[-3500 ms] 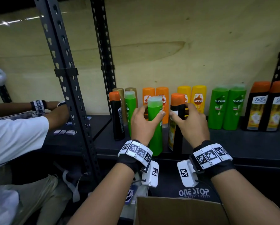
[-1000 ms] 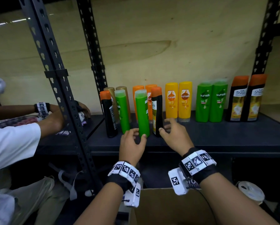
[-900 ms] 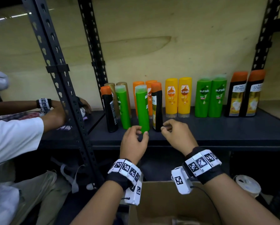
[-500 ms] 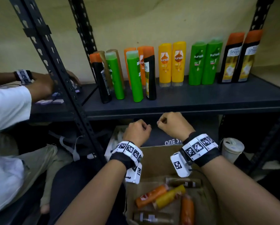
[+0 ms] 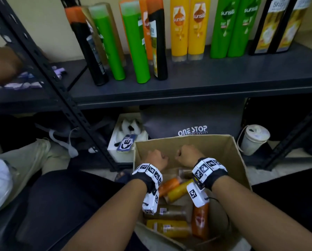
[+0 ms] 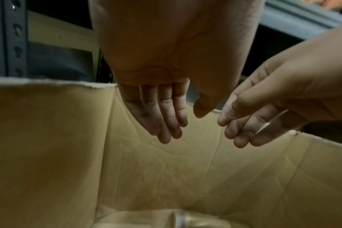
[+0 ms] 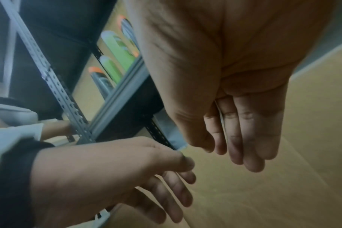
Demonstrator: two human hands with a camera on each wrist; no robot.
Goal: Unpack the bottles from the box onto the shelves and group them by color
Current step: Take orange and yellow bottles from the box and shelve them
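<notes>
The open cardboard box (image 5: 215, 147) sits below the dark shelf (image 5: 224, 77). Orange (image 5: 168, 185), yellow (image 5: 169, 228) and brown (image 5: 168, 212) bottles lie loose in it. My left hand (image 5: 156, 158) and right hand (image 5: 187, 154) hang side by side inside the far end of the box, above the bottles. In the wrist views the left hand (image 6: 178, 121) and right hand (image 7: 234, 148) have relaxed fingers and hold nothing. On the shelf stand two slim green bottles (image 5: 135, 44), black bottles with orange caps (image 5: 158, 42), yellow ones (image 5: 178, 28) and wider green ones (image 5: 224, 28).
A black perforated post (image 5: 43, 69) slants down at the left. Beyond it another person's arm (image 5: 1, 66) rests on the neighbouring shelf. Behind the box are a dark bag (image 5: 191, 120), a phone (image 5: 127, 144) on a white box and a white cup (image 5: 254, 140).
Both hands let go of the green and black bottles, which now stand on the shelf. The hands dropped from the shelf edge into the box, and my view tilted down.
</notes>
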